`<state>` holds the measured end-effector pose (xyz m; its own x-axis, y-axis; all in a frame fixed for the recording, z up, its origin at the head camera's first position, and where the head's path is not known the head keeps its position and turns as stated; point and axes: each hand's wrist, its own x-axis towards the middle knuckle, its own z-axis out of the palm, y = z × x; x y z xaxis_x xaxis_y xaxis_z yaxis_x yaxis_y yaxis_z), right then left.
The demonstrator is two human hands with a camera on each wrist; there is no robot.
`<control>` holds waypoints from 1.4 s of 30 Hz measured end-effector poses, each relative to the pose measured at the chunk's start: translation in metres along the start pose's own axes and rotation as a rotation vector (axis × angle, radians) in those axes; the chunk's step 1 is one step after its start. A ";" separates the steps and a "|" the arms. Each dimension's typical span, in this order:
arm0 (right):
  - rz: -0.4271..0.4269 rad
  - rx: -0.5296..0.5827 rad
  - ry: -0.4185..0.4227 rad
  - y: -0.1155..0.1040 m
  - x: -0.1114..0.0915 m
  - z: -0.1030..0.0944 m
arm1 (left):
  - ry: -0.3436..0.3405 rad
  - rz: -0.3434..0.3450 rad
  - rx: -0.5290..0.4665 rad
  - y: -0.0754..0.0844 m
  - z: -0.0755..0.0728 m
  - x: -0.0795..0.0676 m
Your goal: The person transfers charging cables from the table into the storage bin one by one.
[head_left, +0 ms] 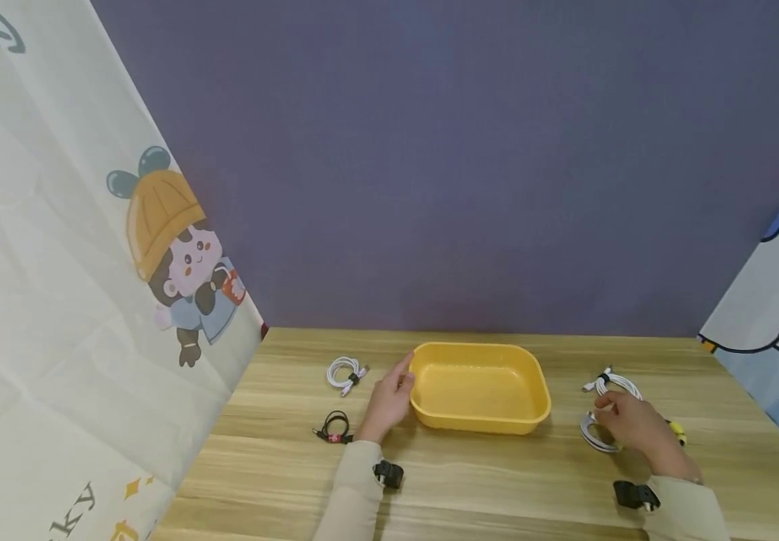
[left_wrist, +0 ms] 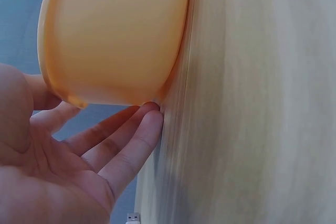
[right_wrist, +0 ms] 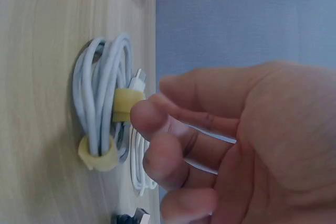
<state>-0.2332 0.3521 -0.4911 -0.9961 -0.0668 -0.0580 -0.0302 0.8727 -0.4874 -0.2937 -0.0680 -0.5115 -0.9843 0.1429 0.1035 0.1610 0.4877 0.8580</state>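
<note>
A yellow plastic basin [head_left: 480,427] stands on the wooden table. My left hand [head_left: 387,406] rests against its left end; in the left wrist view the fingers [left_wrist: 131,148] lie along the outer wall and the thumb is by the rim. My right hand [head_left: 635,430] hovers over a coiled grey cable [right_wrist: 100,98] tied with yellow straps. Its fingers are loosely bent, with nothing between them. Just beyond lies a coiled white cable [head_left: 622,383] with a black tie. A yellow and dark item [head_left: 677,431] shows partly behind the right hand.
Left of the basin lie another white cable coil [head_left: 344,373] and a black cable coil [head_left: 335,428] with a red tag. A dark blue-grey panel [head_left: 470,188] rises behind the table [head_left: 484,481]. Printed sheets [head_left: 58,263] flank both sides.
</note>
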 end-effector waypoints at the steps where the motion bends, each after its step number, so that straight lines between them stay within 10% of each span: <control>1: 0.003 0.000 -0.006 0.001 0.000 0.000 | -0.002 -0.001 -0.002 0.000 0.000 0.000; 20: 0.094 -0.020 -0.092 0.006 0.003 0.002 | -0.002 -0.005 0.008 0.000 -0.001 0.001; 42: 0.043 0.010 0.042 -0.001 0.000 0.001 | -0.015 -0.010 -0.019 -0.001 0.000 0.000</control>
<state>-0.2328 0.3511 -0.4914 -0.9990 -0.0086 -0.0430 0.0137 0.8693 -0.4940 -0.2941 -0.0683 -0.5129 -0.9846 0.1513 0.0872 0.1495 0.4731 0.8682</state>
